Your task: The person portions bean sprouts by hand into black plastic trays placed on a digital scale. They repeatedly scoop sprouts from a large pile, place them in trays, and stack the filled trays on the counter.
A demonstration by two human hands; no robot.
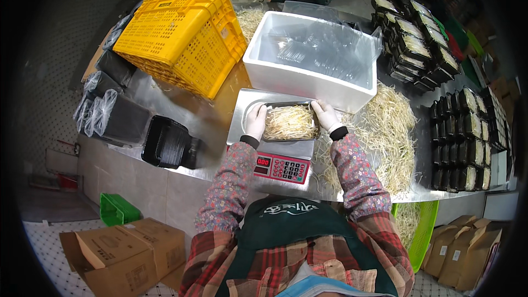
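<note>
A black tray [291, 139] filled with bean sprouts [290, 122] is held level at the scale [281, 169], over its metal platform; whether its base is touching cannot be told. Its left end is gripped by the white-gloved left hand [255, 122] and its right end by the right hand [327, 116]. The fingers of both are pressed against the rim; how far they are curled underneath is hidden.

The tray is judged light and thin-walled, liable to flex if squeezed, and the sprouts soft, damp and easily snapped. It is best taken by the two short ends, with the load kept flat.

Clear plastic pieces, probably lids, are stacked in the white foam box [297, 80]. More sprouts are heaped loose on the worktop [214, 137] and seen in a green basket [426, 236]. Filled trays [465, 137] are stacked at the right; black trays [165, 143] are nested at the left.
</note>
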